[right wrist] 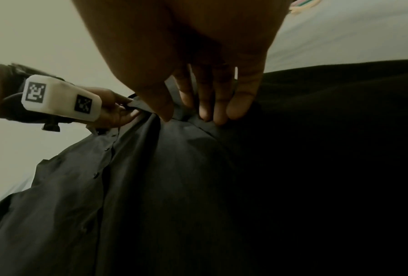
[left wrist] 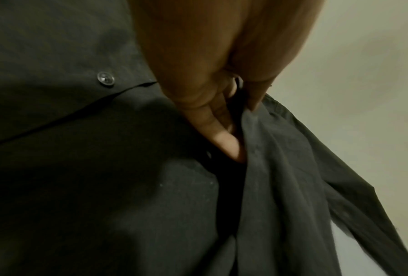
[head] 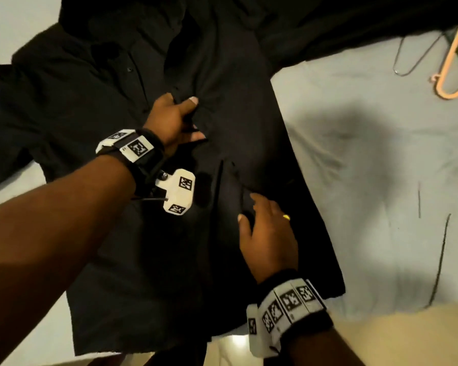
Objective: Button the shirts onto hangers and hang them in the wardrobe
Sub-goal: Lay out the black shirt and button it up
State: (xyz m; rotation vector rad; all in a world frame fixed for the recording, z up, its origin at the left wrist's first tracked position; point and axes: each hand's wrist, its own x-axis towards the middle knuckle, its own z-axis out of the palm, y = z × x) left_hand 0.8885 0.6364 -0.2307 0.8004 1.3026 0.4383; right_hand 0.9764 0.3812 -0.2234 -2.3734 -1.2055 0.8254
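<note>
Pale bedsheet (head: 368,143), black button-up cotton shirt (head: 122,260) spread flat.
Left hand (head: 173,120) pinches its front edge; right hand (head: 265,231), fingers straight, presses the fabric.

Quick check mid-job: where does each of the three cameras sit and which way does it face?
Head: above, facing down at the black shirt; both forearms, left hand, right hand show.
Left wrist: looks along fingers pinching shirt fabric beside a button.
Right wrist: looks along fingers touching the shirt.
Head and right wrist share the left hand.
</note>
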